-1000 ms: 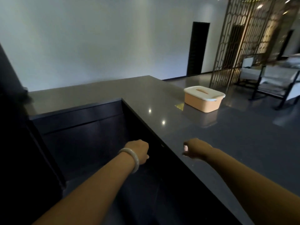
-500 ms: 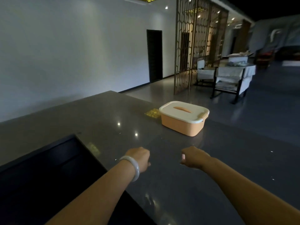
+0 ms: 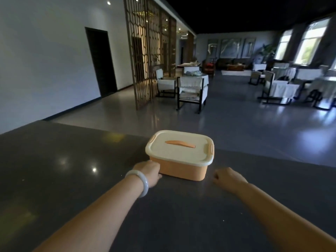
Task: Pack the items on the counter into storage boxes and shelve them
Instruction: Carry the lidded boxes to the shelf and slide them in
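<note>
Orange storage box point(image 3: 182, 170), cream lid point(image 3: 179, 147) closed, on dark bench point(image 3: 72, 179) near far edge. Left hand point(image 3: 148, 172), pale bangle point(image 3: 141, 181) at wrist, touches box's left corner; grip unclear. Right hand point(image 3: 228, 179) curled, empty, just right of box.

Dim hall: grey glossy floor point(image 3: 236, 124), white wall point(image 3: 45, 60), lattice screen point(image 3: 145, 51), white armchairs point(image 3: 192, 91), bright windows point(image 3: 309, 44).

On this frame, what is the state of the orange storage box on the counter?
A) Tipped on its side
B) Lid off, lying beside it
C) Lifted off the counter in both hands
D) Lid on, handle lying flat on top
D: the storage box sits upright on the counter with its cream lid on and the orange handle flat.
</note>
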`<state>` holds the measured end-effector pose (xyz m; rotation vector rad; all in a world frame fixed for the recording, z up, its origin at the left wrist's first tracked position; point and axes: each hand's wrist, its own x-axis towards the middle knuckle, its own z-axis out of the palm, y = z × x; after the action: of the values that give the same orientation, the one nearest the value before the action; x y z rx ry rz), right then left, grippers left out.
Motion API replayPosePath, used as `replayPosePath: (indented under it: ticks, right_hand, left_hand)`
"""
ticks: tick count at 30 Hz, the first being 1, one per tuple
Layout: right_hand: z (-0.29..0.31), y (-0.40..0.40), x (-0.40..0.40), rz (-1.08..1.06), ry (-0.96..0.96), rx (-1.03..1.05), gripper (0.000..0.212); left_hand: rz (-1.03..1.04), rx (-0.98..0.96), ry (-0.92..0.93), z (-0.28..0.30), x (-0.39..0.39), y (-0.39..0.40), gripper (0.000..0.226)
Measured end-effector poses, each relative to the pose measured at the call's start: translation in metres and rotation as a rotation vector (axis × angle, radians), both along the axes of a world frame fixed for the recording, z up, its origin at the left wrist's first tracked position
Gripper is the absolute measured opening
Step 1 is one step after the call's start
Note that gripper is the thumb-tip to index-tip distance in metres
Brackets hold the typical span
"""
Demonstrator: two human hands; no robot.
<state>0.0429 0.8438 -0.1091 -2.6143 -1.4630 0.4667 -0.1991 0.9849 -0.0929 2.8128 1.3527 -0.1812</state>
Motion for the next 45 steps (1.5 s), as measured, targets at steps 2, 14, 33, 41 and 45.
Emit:
replayPosePath:
  ticks: [2, 14, 33, 41, 45]
  right_hand:
    - [0.005, 0.019, 0.008, -0.094, 0.009, 0.036, 0.021]
    - [-0.028, 0.131, 0.065, -0.335, 0.036, 0.169, 0.048]
    - [-0.066, 0.128, 0.061, -0.637, 0.372, 0.431, 0.049]
    - [-0.065, 0.028, 0.012, -0.588, 0.368, 0.438, 0.043]
    - [-0.075, -0.046, -0.005, -0.702, 0.378, 0.482, 0.040]
  left_hand:
    - [-0.021, 0.041, -0.029, 0.004, 0.006, 0.038, 0.028]
    - [0.240, -0.138, -0.196, -0.036, 0.074, 0.188, 0.057]
    - [0.362, -0.206, -0.459, -0.075, 0.062, 0.182, 0.045]
    - [0.337, -0.242, -0.467, -0.070, 0.017, 0.089, 0.047]
    - [0.277, -0.308, -0.483, -0.070, 0.003, 0.031, 0.044]
